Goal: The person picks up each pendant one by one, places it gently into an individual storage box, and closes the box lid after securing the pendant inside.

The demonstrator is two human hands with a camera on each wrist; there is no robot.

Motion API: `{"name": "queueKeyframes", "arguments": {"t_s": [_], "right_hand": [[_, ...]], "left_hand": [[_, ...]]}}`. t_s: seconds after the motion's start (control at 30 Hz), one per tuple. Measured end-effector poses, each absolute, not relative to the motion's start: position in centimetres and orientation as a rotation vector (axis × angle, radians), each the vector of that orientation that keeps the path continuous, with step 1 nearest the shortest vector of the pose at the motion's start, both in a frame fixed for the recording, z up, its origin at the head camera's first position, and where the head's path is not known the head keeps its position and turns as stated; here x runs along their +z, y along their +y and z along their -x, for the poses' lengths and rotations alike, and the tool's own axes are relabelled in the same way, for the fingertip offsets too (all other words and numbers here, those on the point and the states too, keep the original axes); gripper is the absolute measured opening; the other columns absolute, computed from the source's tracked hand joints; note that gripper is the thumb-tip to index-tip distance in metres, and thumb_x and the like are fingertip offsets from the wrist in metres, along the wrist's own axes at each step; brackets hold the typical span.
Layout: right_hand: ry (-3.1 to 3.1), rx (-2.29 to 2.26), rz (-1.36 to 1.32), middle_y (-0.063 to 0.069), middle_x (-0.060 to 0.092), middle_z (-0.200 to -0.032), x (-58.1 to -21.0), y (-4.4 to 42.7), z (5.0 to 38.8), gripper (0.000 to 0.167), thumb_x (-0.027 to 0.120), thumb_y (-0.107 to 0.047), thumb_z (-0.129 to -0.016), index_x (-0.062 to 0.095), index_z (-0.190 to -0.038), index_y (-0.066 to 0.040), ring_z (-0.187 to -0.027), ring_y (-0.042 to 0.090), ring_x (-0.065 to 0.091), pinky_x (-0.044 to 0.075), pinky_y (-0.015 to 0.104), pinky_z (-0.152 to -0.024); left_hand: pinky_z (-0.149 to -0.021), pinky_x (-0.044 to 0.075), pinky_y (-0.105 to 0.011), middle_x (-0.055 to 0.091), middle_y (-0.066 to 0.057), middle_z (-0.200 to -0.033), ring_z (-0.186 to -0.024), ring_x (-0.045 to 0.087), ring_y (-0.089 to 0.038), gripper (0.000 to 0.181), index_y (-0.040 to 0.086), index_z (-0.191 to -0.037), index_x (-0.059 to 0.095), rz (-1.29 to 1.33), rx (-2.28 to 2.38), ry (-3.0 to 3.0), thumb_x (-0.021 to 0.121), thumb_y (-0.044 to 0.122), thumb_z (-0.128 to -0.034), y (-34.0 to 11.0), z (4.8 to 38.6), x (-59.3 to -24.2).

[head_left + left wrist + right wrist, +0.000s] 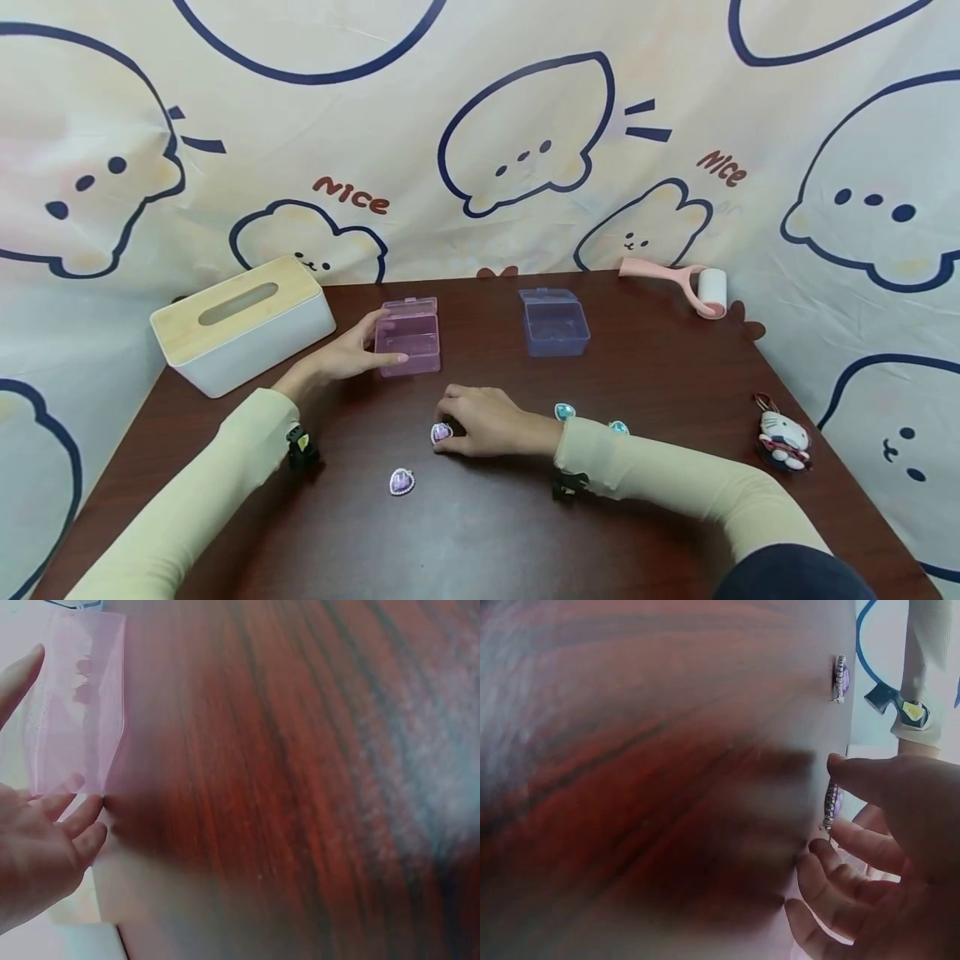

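My left hand [348, 350] holds a pink see-through plastic box [420, 360] by its left side, thumb near the front and fingers toward the back. The box's lid stands open at the rear. In the left wrist view, fingers of that hand touch the box wall [105, 697]. My right hand [487, 423] pinches a purple heart-shaped gem [441, 432] with a beaded rim between thumb and index finger, low at the tabletop. A second purple heart gem [402, 482] lies nearer the front. Two turquoise gems [565, 412] lie by the right forearm, one partly hidden behind the sleeve.
A blue see-through box [557, 333] with its lid up stands right of the pink one. At the back left is a tissue box [255, 333] with a wooden top. A pink-handled lint roller [682, 283] lies back right; a cat-figure keychain [783, 437] sits at the right edge.
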State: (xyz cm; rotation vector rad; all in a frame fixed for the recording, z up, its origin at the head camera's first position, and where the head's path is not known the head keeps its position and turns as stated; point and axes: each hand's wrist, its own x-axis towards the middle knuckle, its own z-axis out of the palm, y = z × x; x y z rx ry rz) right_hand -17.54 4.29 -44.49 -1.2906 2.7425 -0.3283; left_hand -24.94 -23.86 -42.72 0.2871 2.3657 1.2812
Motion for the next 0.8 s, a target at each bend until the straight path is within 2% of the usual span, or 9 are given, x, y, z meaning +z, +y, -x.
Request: {"name": "queueKeyframes", "arguments": {"t_s": [0.13, 0.37, 0.6, 0.8], "right_hand": [[2.699, -0.407, 1.325, -0.007, 0.070, -0.107, -44.2, 4.3, 17.8, 0.035, 0.073, -0.048, -0.093, 0.073, -0.115, -0.021, -0.091, 0.007, 0.065, 0.056, 0.027, -0.074], [2.650, -0.587, 1.371, -0.006, 0.071, -0.105, -42.9, 4.3, 18.8, 0.030, 0.077, -0.036, -0.091, 0.075, -0.114, -0.016, -0.090, 0.006, 0.060, 0.053, 0.024, -0.080], [2.589, -0.901, 1.446, -0.002, 0.071, -0.098, -42.3, 4.1, 19.6, 0.027, 0.082, -0.025, -0.088, 0.076, -0.110, -0.012, -0.083, 0.006, 0.061, 0.051, 0.015, -0.074], [2.554, -1.133, 1.486, 0.003, 0.072, -0.096, -41.7, 4.2, 20.2, 0.026, 0.083, -0.019, -0.086, 0.075, -0.108, -0.007, -0.078, 0.010, 0.065, 0.058, 0.019, -0.069]], "left_hand": [[-0.122, 0.012, -0.074, 0.018, -0.023, -0.170, -0.156, 0.015, -0.047, 0.101, 0.014, -0.166, 0.002, -0.279, 1.255, 2.380, 0.071, 0.038, -0.0957, -23.8, 25.0, -42.7], [-0.123, 0.012, -0.074, 0.020, -0.023, -0.169, -0.155, 0.019, -0.045, 0.102, 0.016, -0.166, 0.002, -0.283, 1.271, 2.370, 0.072, 0.038, -0.0948, -24.0, 24.9, -42.7], [-0.123, 0.012, -0.073, 0.022, -0.023, -0.168, -0.154, 0.020, -0.045, 0.105, 0.016, -0.166, 0.001, -0.294, 1.278, 2.369, 0.074, 0.040, -0.0937, -24.4, 24.7, -42.7], [-0.124, 0.013, -0.072, 0.023, -0.022, -0.167, -0.155, 0.019, -0.046, 0.101, 0.017, -0.166, 0.000, -0.321, 1.277, 2.348, 0.071, 0.035, -0.0963, -23.9, 25.0, -42.6]]}}
